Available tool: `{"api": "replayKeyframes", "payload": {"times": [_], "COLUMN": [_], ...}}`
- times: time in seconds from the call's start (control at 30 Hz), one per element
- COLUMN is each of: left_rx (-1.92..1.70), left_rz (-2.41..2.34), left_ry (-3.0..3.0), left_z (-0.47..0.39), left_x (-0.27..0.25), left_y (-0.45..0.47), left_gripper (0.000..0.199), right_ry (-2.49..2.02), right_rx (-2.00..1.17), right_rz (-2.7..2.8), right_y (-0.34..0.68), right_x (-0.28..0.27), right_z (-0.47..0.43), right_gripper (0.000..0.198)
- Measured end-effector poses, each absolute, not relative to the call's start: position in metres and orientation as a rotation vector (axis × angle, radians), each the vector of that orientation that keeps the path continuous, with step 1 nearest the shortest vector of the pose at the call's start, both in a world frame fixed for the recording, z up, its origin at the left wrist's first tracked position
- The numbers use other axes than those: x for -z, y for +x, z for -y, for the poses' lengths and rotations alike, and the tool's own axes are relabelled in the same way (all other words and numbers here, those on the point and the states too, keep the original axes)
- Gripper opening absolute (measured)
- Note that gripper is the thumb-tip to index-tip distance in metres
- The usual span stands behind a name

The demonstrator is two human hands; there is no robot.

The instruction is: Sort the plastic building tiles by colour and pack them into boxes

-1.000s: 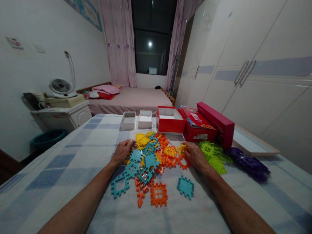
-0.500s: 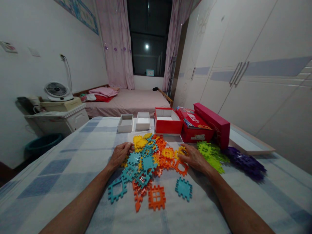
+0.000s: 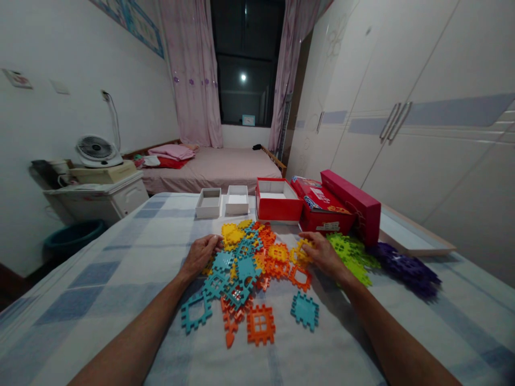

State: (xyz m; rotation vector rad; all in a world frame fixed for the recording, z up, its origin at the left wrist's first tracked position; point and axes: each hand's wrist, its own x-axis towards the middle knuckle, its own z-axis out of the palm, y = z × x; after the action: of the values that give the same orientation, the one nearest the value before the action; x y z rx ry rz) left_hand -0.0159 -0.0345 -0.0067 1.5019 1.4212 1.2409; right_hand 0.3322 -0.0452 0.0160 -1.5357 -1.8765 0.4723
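Observation:
A heap of flat plastic interlocking building pieces lies between my hands: yellow pieces (image 3: 232, 236) at the back, teal pieces (image 3: 245, 268) in the middle, orange pieces (image 3: 278, 269) to the right. My left hand (image 3: 202, 254) rests against the heap's left edge, fingers drawn together; whatever is under the fingertips is hidden. On the right side, my right hand (image 3: 323, 254) has its fingers apart, touching or just over a yellow lattice piece (image 3: 299, 253). Nearer to me lie an orange window piece (image 3: 260, 325), a teal square piece (image 3: 304, 311) and a teal frame piece (image 3: 196, 312).
Behind the heap stand two small white boxes (image 3: 208, 203), an open red box (image 3: 279, 209) and a red package (image 3: 326, 214). Green pieces (image 3: 351, 254) and purple pieces (image 3: 404, 269) are piled at right, with a shallow white lid (image 3: 414, 233) behind. A checked cloth (image 3: 120, 279) covers the surface.
My right hand's fingers have lifted and spread, showing more of the yellow lattice piece. My left hand stays at the heap's left edge. The view has shifted slightly.

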Motion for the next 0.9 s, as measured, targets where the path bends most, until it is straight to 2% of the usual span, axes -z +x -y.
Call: {"api": "replayKeyframes", "payload": {"times": [0.13, 0.3, 0.43, 0.6, 0.9], "left_rx": [-1.247, -1.245, -1.239, -1.227, -1.211], "left_rz": [-1.422, -1.426, -1.432, -1.44, -1.457], "left_ry": [1.51, 1.522, 1.536, 1.544, 1.578], "left_z": [0.036, 0.036, 0.035, 0.035, 0.036], "left_x": [0.006, 0.004, 0.006, 0.006, 0.005], "left_y": [-0.015, -0.014, -0.015, -0.014, -0.014], "left_gripper": [0.056, 0.056, 0.055, 0.055, 0.054], "right_ry": [-1.506, -1.649, -1.771, -1.746, -1.662], "right_rx": [-0.748, -0.492, -0.352, -0.352, -0.402], "right_rz": [1.849, 2.07, 2.168, 2.19, 2.157], "right_y": [0.332, 0.326, 0.321, 0.318, 0.322], "right_x": [-0.018, -0.008, -0.01, -0.014, -0.013], "right_z": [0.04, 0.046, 0.05, 0.053, 0.052], "right_gripper": [0.043, 0.052, 0.043, 0.03, 0.028]}}
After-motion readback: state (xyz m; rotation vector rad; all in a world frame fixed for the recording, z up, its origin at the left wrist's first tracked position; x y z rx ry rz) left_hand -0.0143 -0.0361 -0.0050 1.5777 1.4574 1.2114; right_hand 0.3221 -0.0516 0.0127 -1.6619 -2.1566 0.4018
